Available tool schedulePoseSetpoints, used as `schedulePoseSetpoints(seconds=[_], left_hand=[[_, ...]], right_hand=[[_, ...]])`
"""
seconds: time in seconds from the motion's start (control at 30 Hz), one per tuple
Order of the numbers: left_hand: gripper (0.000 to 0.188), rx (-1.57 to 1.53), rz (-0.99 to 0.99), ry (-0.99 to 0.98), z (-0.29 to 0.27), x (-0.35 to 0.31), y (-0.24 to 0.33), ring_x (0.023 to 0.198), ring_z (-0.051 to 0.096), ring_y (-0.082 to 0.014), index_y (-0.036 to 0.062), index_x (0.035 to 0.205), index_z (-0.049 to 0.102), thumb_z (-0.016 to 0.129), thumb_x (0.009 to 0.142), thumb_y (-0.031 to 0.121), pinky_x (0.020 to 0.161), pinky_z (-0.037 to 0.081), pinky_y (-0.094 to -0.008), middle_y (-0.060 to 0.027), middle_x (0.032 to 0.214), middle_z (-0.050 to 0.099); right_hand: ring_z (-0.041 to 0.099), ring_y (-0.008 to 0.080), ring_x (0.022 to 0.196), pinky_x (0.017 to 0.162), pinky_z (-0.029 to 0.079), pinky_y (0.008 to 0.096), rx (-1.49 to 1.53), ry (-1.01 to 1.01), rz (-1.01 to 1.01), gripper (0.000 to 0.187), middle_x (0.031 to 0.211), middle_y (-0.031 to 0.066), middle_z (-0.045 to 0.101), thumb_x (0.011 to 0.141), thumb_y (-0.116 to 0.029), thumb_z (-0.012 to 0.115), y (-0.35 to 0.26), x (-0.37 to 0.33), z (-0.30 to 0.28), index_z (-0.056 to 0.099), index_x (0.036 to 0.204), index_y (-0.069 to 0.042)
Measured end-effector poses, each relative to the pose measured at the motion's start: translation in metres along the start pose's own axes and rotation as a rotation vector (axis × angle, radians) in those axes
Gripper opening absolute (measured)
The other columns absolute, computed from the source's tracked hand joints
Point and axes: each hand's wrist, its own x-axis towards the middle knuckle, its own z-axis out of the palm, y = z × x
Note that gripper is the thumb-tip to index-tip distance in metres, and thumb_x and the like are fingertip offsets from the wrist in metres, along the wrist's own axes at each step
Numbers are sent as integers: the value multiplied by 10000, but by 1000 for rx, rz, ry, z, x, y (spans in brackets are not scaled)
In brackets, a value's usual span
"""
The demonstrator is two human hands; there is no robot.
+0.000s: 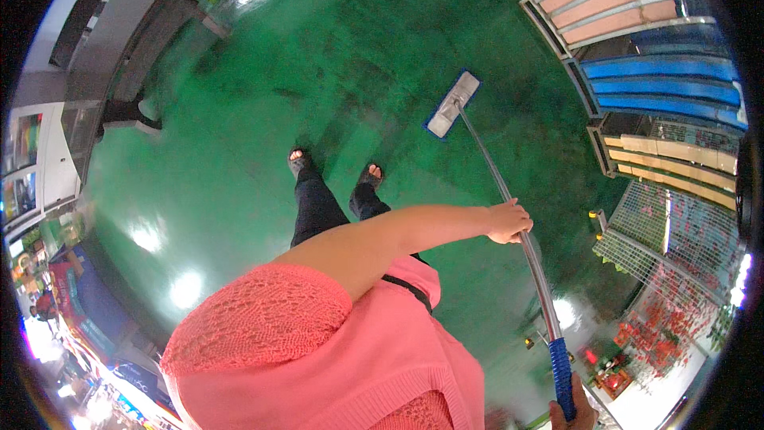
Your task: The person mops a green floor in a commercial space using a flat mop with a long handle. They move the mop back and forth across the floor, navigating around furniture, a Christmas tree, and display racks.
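A flat mop (pixel 516 215) slants across the right half of the view, with a metal pole and a blue wrapped grip at its near end. My left hand (pixel 509 221) reaches across my body and is closed round the middle of the pole. Lower down, my right hand (pixel 579 408) is wrapped round the blue grip, partly cut off by the picture's lower edge. The mop head (pixel 454 103), a pale plate with a blue fringe, lies flat on the green floor (pixel 263 87), ahead and to the right of my feet.
Along the right stand metal racks with blue panels (pixel 660 84) and pale boards (pixel 676 161). A wire mesh panel (pixel 637 219) and red-flowered plants (pixel 660 334) are nearer. On the left are a white cabinet (pixel 60 155) and a dark machine-like base (pixel 127 115).
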Motion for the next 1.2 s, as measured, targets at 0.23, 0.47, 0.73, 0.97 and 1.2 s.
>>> schedulePoseSetpoints(seconds=[0.23,0.47,0.73,0.97,1.2], left_hand=[[245,10,-40,89,-30,-60,24,802,506,-271,102,783,500,638,673,271,698,402,-410,-71,766,523],[245,183,-338,144,-122,-230,-5,783,508,-281,98,732,472,638,637,251,713,413,-420,-79,734,512],[232,479,-924,25,-223,-453,-67,1033,455,-272,91,860,565,622,674,218,996,271,-479,-64,933,535],[424,655,-1337,85,-270,-565,-120,1293,230,-266,108,1160,463,579,754,145,1039,161,-528,-82,1251,410],[426,627,-1319,266,-342,-620,-149,1299,210,-260,144,1137,470,612,735,159,1024,217,-529,-47,1285,366]], right_hand=[[510,258,1050,908,367,339,38,-254,-25,441,1190,195,501,819,-179,539,6,0,-31,464,1206,20],[573,204,832,674,470,290,-199,-312,-458,466,976,96,600,789,-182,594,-38,44,30,473,1208,-18],[365,42,435,382,287,204,304,-476,-574,583,594,-42,455,715,-116,660,-190,71,247,452,1258,-79],[384,43,461,388,291,200,463,-553,-631,494,623,-21,473,780,-70,597,-299,49,341,459,1254,-93],[371,35,411,338,278,192,491,-671,-656,496,568,-29,435,800,-102,576,-436,70,397,433,1274,-127]])
